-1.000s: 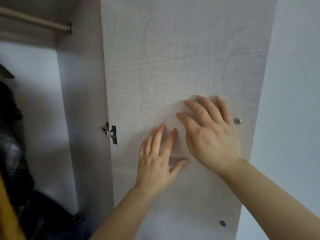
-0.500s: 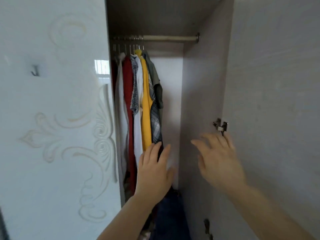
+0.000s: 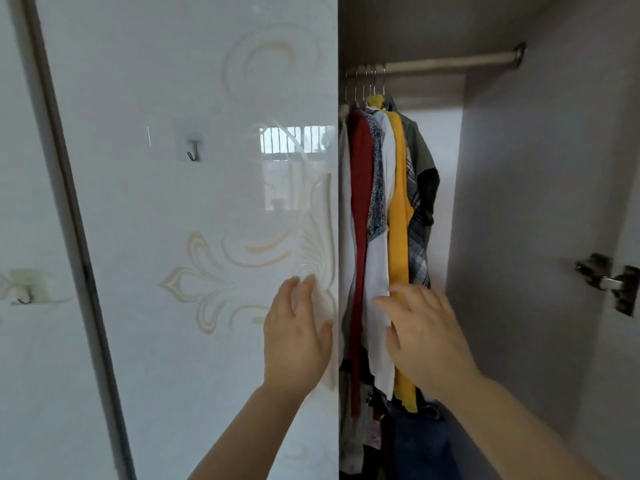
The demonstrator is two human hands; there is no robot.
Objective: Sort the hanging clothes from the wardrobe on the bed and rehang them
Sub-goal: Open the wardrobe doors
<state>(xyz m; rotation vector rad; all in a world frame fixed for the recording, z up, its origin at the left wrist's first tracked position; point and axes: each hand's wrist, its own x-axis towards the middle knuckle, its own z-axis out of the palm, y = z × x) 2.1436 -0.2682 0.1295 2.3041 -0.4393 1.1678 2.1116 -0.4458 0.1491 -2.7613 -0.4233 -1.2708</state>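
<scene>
Hanging clothes (image 3: 381,220) crowd the left end of a rail (image 3: 450,62) inside the open wardrobe, just right of centre in my view, none of them on the bed yet. Starting at the left: a glossy white door (image 3: 156,341) with pale swirls stands closed, a small metal hook (image 3: 194,150) stuck to it. My left hand (image 3: 294,337) is open, fingers straight, flat at that door's right edge and holding nothing; I cannot tell how firmly it presses. Next come the garments on wire hangers: a red one (image 3: 360,202), a white one (image 3: 379,306), a yellow one (image 3: 398,220) and a grey plaid shirt (image 3: 420,202), above a dark heap (image 3: 415,438) on the wardrobe floor. My right hand (image 3: 426,337) is open too, fingers spread, fingertips at the white and yellow cloth, gripping nothing. Furthest right, the other door (image 3: 554,237) stands open, showing its hinge (image 3: 609,282). I judge this the very start: reaching in. Next, the hands need to go up to the hangers and lift them off the rail.
</scene>
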